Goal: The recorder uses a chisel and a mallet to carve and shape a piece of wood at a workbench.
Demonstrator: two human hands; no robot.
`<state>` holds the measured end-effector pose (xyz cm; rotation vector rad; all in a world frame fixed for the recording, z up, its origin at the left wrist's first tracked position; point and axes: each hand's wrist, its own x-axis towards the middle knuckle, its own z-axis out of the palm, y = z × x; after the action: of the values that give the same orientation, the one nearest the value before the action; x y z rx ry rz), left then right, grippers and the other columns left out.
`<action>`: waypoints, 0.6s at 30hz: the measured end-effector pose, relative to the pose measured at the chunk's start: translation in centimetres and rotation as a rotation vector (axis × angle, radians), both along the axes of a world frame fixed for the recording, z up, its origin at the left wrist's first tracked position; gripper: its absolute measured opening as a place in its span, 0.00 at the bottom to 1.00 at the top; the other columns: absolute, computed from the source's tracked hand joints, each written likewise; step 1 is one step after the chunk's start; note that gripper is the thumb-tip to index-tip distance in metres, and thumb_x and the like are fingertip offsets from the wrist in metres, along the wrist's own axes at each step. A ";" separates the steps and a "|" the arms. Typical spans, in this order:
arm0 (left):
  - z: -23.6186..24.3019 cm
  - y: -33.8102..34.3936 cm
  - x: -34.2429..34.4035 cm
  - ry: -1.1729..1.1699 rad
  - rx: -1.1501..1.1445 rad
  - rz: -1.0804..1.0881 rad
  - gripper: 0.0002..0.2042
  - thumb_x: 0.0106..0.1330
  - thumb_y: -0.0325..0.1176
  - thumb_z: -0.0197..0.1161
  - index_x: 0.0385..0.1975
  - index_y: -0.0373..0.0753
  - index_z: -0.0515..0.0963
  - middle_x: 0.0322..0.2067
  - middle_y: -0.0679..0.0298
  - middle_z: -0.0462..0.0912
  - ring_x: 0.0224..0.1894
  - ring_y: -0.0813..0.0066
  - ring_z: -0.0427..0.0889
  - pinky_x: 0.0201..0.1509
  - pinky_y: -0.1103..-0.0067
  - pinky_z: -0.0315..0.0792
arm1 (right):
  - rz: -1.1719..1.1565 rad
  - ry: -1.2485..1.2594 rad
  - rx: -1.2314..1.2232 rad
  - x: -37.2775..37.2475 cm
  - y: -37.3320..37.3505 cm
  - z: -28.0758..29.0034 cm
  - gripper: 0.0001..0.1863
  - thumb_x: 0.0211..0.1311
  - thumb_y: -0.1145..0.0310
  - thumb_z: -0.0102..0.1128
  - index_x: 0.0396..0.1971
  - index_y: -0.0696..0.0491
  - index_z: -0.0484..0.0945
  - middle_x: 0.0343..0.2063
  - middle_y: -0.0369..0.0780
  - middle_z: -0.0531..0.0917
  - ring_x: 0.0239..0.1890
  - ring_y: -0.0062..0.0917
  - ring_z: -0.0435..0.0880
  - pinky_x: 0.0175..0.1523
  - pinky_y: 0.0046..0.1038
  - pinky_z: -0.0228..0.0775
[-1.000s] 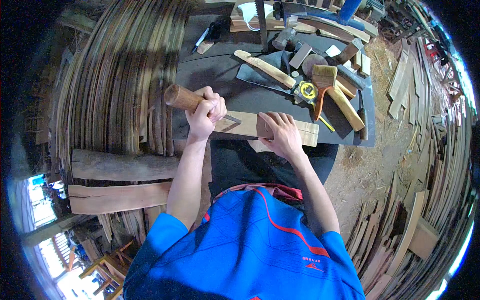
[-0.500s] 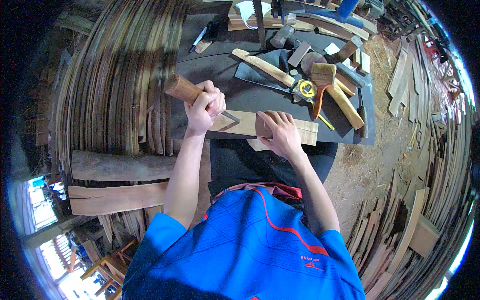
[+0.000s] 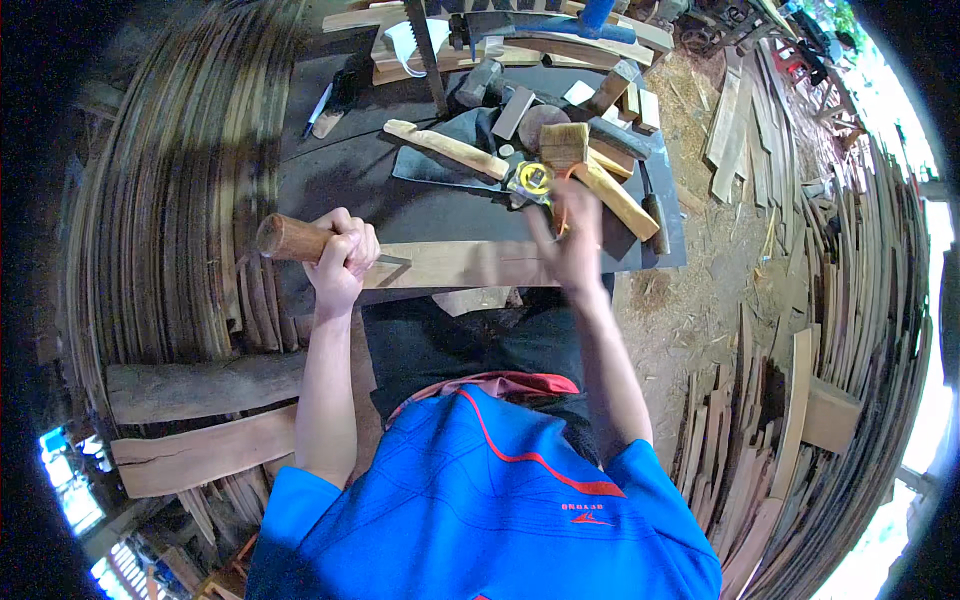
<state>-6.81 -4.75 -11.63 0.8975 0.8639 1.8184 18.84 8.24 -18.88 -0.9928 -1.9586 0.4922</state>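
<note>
Hands are sitting apart as I am watching through the head camera. The left hand (image 3: 345, 258) is clamping round a wooden-handled tool (image 3: 288, 238), its thick end pointing out to the left, and the metal blade (image 3: 393, 260) is slanting down to the left part of a pale board (image 3: 445, 264). That board is lying crosswise along the near edge of a dark table (image 3: 325, 165), just in front of the person's lap.

I am seeing the right hand (image 3: 576, 240) as a blur over the board's right part, thumb and fingers spreading apart about the orange handle of a brush (image 3: 565, 145); I cannot tell whether they are touching it. A yellow-faced tape measure (image 3: 534, 180) is resting just beside the brush, and a rough stick (image 3: 445, 147) is lying across a blue-grey cloth (image 3: 428, 167). Farther back, a saw blade (image 3: 425, 55) is standing up from the table.
</note>
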 end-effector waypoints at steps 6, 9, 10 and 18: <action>-0.2 -0.7 -0.3 0.028 -0.001 0.033 0.12 0.60 0.25 0.49 0.16 0.42 0.58 0.09 0.72 0.56 0.12 0.83 0.52 0.17 0.81 0.49 | -0.343 -0.471 -0.083 7.5 5.4 1.0 0.22 0.53 0.55 0.67 0.46 0.49 0.76 0.40 0.43 0.75 0.46 0.37 0.72 0.53 0.38 0.63; -0.2 -0.7 0.0 0.036 0.003 0.037 0.12 0.60 0.25 0.49 0.16 0.41 0.58 0.09 0.72 0.57 0.12 0.83 0.52 0.17 0.81 0.50 | -0.360 -0.632 0.015 10.3 6.4 -0.5 0.28 0.48 0.50 0.69 0.49 0.47 0.75 0.43 0.42 0.75 0.48 0.39 0.71 0.55 0.41 0.61; -0.1 -0.9 0.1 0.017 0.013 0.043 0.12 0.59 0.23 0.48 0.16 0.41 0.58 0.10 0.72 0.57 0.12 0.84 0.53 0.17 0.82 0.49 | -0.333 -0.692 0.032 10.6 6.6 -0.8 0.30 0.47 0.49 0.69 0.49 0.47 0.76 0.45 0.43 0.75 0.49 0.40 0.70 0.55 0.41 0.60; -1.0 -0.6 0.6 -0.048 -0.020 -0.019 0.14 0.58 0.21 0.52 0.15 0.41 0.57 0.13 0.73 0.58 0.14 0.86 0.54 0.18 0.84 0.49 | -0.158 -0.759 -0.157 10.1 6.2 3.0 0.18 0.61 0.55 0.60 0.30 0.56 0.71 0.30 0.52 0.78 0.36 0.49 0.78 0.40 0.45 0.70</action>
<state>-6.25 -5.37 -12.61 0.8433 0.8395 1.8049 28.90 14.40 -15.85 -1.5853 -2.4891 0.1839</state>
